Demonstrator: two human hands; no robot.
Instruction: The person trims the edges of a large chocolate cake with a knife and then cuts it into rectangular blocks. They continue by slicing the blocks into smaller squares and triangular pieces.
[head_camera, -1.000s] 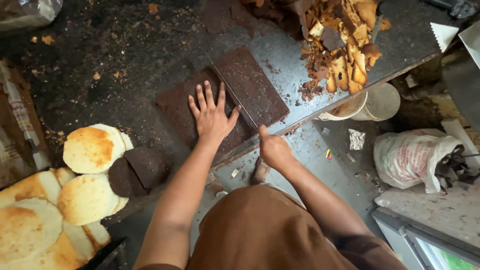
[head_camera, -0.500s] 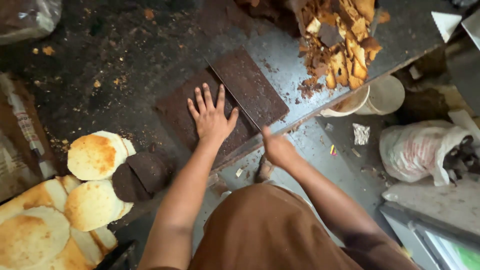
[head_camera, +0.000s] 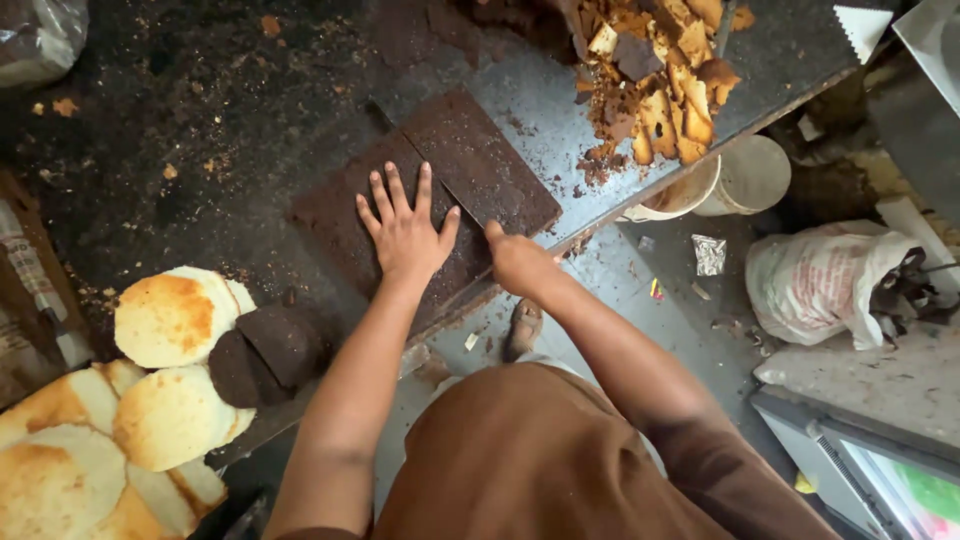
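A flat dark brown rectangular cake slab lies on the metal worktop. My left hand presses flat on the slab's left part, fingers spread. My right hand is closed on the handle of a long knife, whose blade runs through the slab between the left part and the right part. The handle itself is hidden in my fist.
A heap of brown and yellow cake trimmings sits at the worktop's far right. Round pale sponge cakes and dark round ones lie at the left. Below the edge stand white buckets and a filled sack.
My right hand has drawn the knife back toward me along the cut. My left hand stays flat on the slab.
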